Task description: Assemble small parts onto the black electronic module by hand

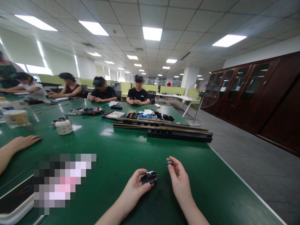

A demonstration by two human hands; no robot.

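My left hand (138,184) is closed around a small black plastic device (149,177) with a pale strip on its top edge; its exact kind I cannot make out. To the right, my right hand (179,178) pinches a small dark rectangular piece (169,161) between thumb and fingers. The two pieces are apart, both held above the green tabletop (122,159).
Long black rails with thin brass-coloured rods (178,134) lie across the table ahead. A white patterned jar (63,126), a tray of parts (150,115) and tools (86,111) are around. A co-worker's hand (28,141) rests at left, near a white-framed device (17,200).
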